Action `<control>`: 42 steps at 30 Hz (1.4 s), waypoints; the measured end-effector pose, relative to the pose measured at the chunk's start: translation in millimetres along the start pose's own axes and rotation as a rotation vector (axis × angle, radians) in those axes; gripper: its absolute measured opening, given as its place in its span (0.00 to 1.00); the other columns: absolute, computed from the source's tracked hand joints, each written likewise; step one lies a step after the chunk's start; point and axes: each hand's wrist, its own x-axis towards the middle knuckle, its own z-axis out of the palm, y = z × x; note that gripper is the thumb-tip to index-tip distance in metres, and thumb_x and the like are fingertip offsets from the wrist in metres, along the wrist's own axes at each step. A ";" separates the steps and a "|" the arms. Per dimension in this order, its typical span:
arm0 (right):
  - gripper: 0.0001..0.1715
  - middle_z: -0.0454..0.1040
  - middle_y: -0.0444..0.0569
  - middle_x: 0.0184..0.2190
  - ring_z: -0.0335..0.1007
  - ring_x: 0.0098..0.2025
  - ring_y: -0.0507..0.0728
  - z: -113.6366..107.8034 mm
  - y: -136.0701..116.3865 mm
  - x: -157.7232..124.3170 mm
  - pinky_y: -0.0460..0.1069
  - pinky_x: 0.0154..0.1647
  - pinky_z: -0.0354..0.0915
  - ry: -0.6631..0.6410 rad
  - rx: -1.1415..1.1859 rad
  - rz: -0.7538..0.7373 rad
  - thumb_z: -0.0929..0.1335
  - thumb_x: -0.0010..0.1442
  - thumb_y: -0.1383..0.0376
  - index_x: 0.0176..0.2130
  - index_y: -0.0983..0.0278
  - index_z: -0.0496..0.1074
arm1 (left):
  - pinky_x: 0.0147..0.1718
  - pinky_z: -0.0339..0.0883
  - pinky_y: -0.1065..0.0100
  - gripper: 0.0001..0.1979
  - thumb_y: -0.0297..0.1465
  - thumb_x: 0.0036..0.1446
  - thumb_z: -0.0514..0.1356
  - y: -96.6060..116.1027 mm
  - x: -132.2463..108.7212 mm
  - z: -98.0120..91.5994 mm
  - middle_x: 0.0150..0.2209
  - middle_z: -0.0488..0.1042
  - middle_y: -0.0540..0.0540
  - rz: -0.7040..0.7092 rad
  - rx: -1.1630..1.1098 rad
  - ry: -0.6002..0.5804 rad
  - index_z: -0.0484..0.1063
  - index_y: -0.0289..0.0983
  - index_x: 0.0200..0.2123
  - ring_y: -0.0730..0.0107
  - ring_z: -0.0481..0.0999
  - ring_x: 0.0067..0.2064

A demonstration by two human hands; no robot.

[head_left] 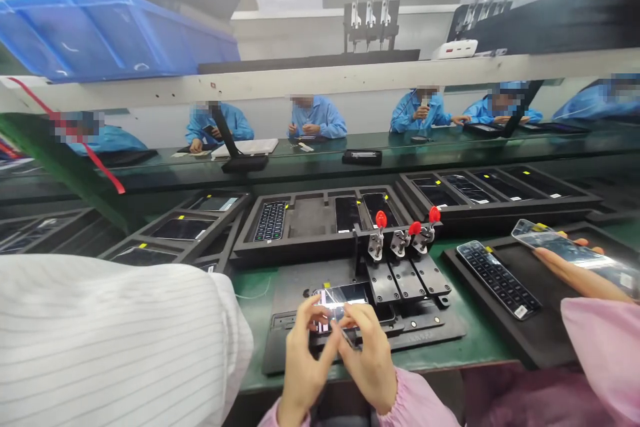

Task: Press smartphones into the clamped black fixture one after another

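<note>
The left hand (306,361) and right hand (370,353) are together, thumbs near each other, fingertips at a phone (346,295); I cannot tell whether either is clamped on it. The phone is over the left part of a black fixture (281,350) on the green worktop (484,345). From the phone, red-tipped clamps (376,248) stand at 1 to 2 o'clock, a tray (310,210) lies at 12, and a co-worker's hand (563,265) holds another phone (607,267) at 3.
</note>
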 end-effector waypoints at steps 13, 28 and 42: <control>0.17 0.70 0.50 0.44 0.67 0.48 0.55 -70.1 -3.7 117.8 0.54 0.51 0.66 -0.129 -0.298 -0.215 0.64 0.59 0.67 0.49 0.61 0.66 | 0.35 0.70 0.65 0.17 0.40 0.50 0.62 -10.8 15.7 3.2 0.29 0.78 0.45 -0.324 -0.172 0.020 0.72 0.34 0.40 0.63 0.77 0.33; 0.28 0.60 0.60 0.57 0.53 0.61 0.62 -61.9 29.2 32.2 0.67 0.62 0.37 -0.248 -0.884 -0.258 0.59 0.62 0.68 0.60 0.72 0.52 | 0.54 0.51 0.46 0.08 0.34 0.58 0.54 -19.9 18.5 -4.5 0.39 0.75 0.45 0.027 0.297 -0.030 0.65 0.40 0.26 0.54 0.66 0.53; 0.32 0.60 0.57 0.57 0.54 0.61 0.59 -62.5 35.3 34.0 0.67 0.62 0.26 -0.281 -0.692 -0.137 0.58 0.63 0.64 0.63 0.69 0.43 | 0.56 0.27 0.37 0.09 0.34 0.59 0.51 -25.0 18.9 -6.3 0.41 0.75 0.46 0.025 0.361 -0.104 0.68 0.41 0.29 0.54 0.62 0.56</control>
